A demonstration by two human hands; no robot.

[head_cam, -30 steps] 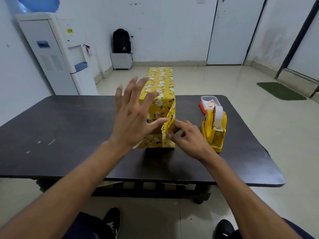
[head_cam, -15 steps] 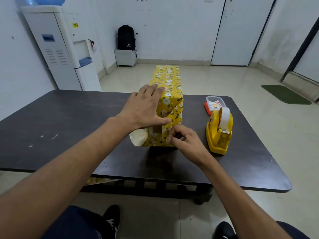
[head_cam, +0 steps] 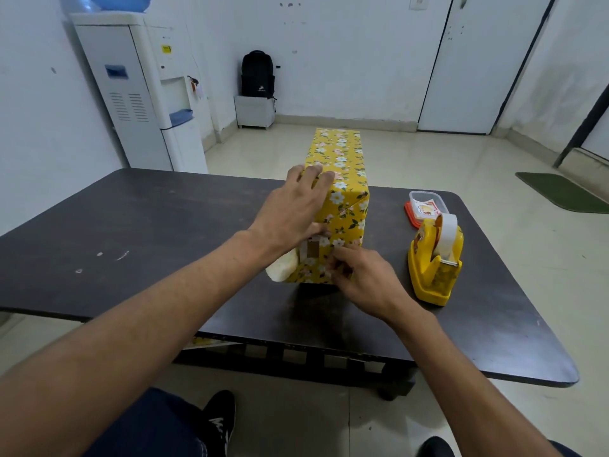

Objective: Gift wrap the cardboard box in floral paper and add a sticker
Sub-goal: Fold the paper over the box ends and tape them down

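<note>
A long box wrapped in yellow floral paper point(head_cam: 342, 179) lies lengthwise on the dark table point(head_cam: 158, 232), its near end facing me. My left hand point(head_cam: 293, 209) lies flat over the box's top left edge, its thumb pressing the near-end paper. My right hand point(head_cam: 362, 275) pinches the folded paper flap at the lower right of that end. A small patch of brown cardboard point(head_cam: 313, 250) shows between the flaps. A white underside of paper point(head_cam: 280, 268) curls out at the bottom left corner.
A yellow tape dispenser point(head_cam: 435, 262) stands right of the box, close to my right hand. Behind it sits a clear tub with a red lid and stickers point(head_cam: 425, 206). A water cooler point(head_cam: 138, 90), a backpack on a stand and a green mat are on the floor beyond.
My left hand came down from the air onto the box's top and stays pressed there. My right hand has kept its grip on the near-end flap, shifting slightly lower.
</note>
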